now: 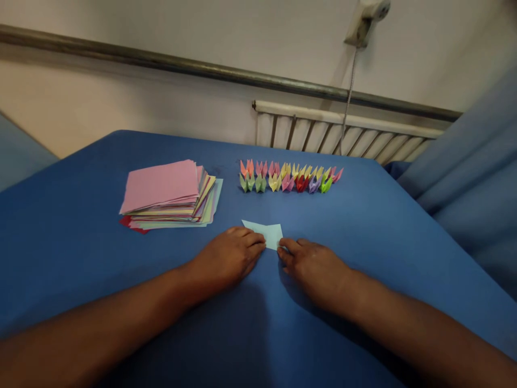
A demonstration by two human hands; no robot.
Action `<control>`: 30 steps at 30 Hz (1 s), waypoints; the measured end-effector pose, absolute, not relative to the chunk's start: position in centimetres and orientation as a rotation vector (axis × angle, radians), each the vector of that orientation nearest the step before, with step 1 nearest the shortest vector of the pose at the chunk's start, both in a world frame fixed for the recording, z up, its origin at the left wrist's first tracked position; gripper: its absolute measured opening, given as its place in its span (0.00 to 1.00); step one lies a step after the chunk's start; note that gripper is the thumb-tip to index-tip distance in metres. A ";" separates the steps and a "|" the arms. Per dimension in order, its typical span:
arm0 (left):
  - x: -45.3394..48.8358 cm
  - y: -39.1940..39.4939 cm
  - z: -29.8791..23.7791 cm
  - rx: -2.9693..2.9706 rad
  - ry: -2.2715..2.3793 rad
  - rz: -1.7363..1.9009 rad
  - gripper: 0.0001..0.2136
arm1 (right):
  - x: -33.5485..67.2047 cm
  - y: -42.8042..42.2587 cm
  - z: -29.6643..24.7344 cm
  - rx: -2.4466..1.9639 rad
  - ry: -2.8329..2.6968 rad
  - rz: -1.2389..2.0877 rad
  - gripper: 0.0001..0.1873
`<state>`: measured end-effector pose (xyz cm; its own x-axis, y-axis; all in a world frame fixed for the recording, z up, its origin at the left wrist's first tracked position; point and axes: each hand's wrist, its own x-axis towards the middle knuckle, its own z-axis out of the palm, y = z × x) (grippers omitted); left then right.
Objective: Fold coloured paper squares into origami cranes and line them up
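Observation:
A pale blue-green sheet of folded paper lies on the table in front of me. My left hand rests over its left part, fingers together and pressing on it, so that part is hidden. At the lower right corner, my right hand pinches the paper's edge between thumb and fingers. Beyond the hands stand two rows of small folded paper figures with pointed tips, among them a red one and a bright green one.
A thick stack of coloured paper, pink on top, sits to the left on the blue table. Behind the table are a metal rail, a white radiator and a socket with a hanging cord. A blue curtain hangs at the right.

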<state>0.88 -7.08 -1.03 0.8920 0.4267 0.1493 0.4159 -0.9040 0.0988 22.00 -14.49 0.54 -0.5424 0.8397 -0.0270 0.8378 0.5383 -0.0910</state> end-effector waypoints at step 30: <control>1.6 -7.8 -0.8 2.915 0.736 0.234 0.14 | 25.5 -8.3 -2.6 -1.294 -2.272 0.415 0.19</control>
<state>1.64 -7.77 -0.83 0.8693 0.4800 0.1184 0.4604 -0.8733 0.1594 25.49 -8.28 -2.58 -0.4311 0.8631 0.2631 0.7145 0.5046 -0.4846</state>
